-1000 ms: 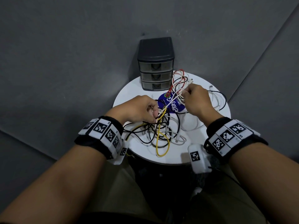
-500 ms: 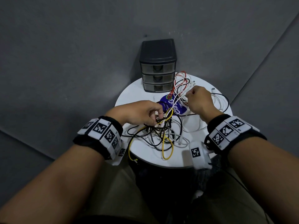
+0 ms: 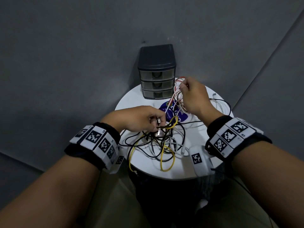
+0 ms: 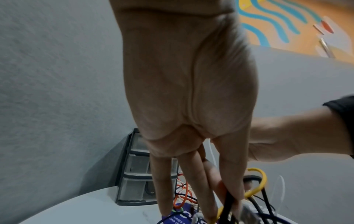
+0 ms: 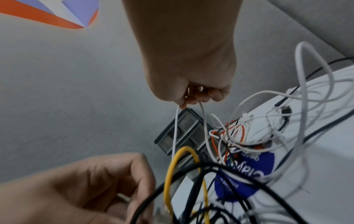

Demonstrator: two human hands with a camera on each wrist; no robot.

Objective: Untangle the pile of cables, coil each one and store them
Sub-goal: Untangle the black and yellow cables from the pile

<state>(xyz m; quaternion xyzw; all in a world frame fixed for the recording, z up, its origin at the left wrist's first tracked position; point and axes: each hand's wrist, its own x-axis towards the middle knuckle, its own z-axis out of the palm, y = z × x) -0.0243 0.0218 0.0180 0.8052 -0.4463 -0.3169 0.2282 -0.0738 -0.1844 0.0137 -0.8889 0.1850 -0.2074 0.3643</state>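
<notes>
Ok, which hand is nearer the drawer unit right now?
Right. The right hand is raised just beside the drawer unit, pinching a white cable. The left hand is nearer the person, gripping the black and yellow tangle.

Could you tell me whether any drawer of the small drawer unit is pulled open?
No, all three fronts of the drawer unit sit flush and closed in the head view.
</notes>
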